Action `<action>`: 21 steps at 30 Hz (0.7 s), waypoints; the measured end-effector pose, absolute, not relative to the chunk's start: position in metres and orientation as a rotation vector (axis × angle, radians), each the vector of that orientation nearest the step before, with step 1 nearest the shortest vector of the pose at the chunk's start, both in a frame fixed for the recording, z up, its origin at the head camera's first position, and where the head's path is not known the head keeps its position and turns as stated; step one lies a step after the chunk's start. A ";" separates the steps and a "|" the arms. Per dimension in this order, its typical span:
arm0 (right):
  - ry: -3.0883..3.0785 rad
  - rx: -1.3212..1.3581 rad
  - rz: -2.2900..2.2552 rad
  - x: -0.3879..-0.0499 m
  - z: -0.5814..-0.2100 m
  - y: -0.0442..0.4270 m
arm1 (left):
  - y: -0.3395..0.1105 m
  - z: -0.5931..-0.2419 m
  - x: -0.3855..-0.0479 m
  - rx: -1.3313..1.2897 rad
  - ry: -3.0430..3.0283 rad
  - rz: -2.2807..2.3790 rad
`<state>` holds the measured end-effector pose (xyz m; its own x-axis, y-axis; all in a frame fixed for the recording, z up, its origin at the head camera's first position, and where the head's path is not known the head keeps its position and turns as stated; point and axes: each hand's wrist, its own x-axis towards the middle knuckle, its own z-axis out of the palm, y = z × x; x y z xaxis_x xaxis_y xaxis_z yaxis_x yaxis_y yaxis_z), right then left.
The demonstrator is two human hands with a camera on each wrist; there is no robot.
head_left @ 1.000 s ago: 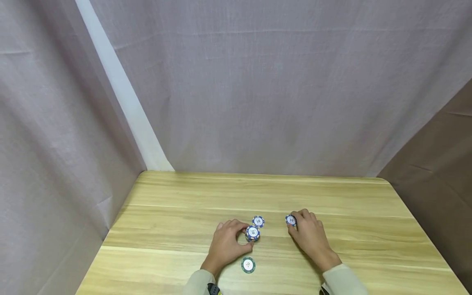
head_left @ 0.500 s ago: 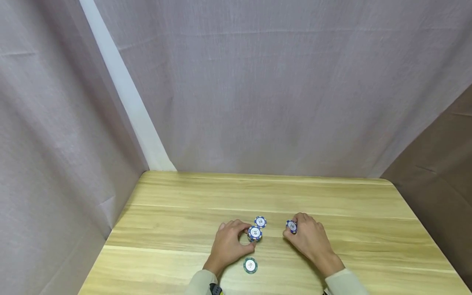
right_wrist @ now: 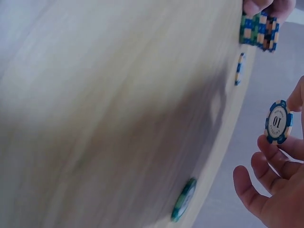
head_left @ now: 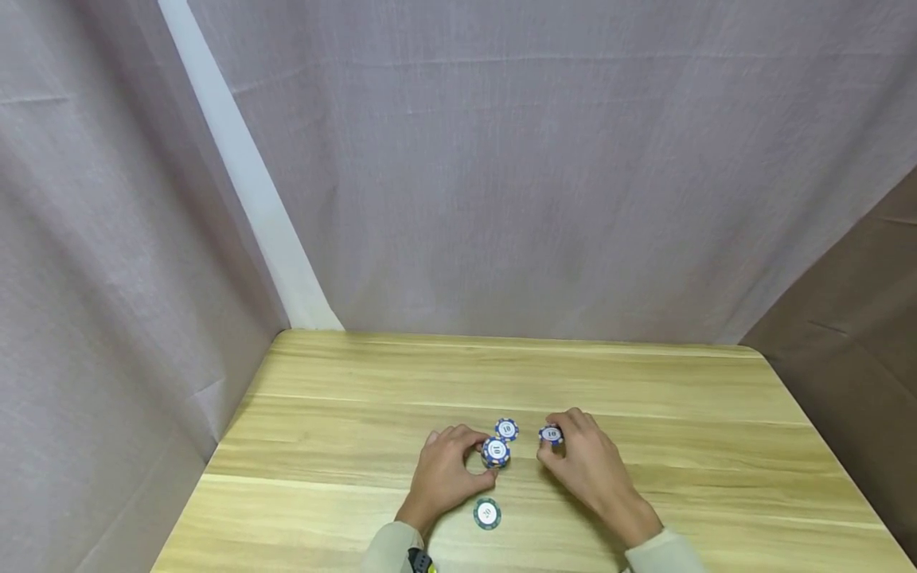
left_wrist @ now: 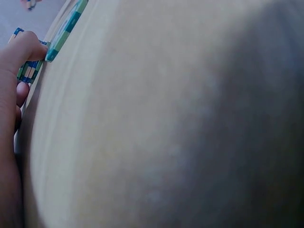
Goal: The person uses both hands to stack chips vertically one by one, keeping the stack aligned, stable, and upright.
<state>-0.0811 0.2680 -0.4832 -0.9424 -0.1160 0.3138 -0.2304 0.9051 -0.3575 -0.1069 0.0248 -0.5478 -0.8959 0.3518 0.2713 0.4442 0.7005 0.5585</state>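
Observation:
Thumb and fingers of the left hand (head_left: 446, 471) grip the sides of a stack of chips (head_left: 496, 452) topped by a blue 10 chip. In the right wrist view the stack (right_wrist: 259, 31) shows several blue, green and dark layers. The right hand (head_left: 591, 469) pinches one blue 10 chip (head_left: 551, 434) by its edge; the right wrist view has this chip (right_wrist: 279, 122) held off the table between thumb and fingertips. A flat blue 10 chip (head_left: 506, 430) lies just behind the stack. A green 20 chip (head_left: 487, 514) lies flat in front of it.
The wooden table (head_left: 372, 374) reaches back to a grey curtain (head_left: 458, 199), with a pale strip at its left and a brown cloth (head_left: 852, 318) on the right. A dark wristband (head_left: 420, 561) sits at the left sleeve.
The right hand has taken its blue chip up off the table and moved it leftward, closer to the stack. The left hand stays around the stack.

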 end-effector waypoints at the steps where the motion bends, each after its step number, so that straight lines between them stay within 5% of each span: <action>1: -2.782 0.262 0.577 -0.081 -0.482 0.266 | 0.025 -0.548 -0.107 -0.652 -2.765 -0.966; 21: -2.858 0.393 0.678 -0.081 -0.479 0.227 | 0.024 -0.547 -0.108 -0.665 -2.775 -0.934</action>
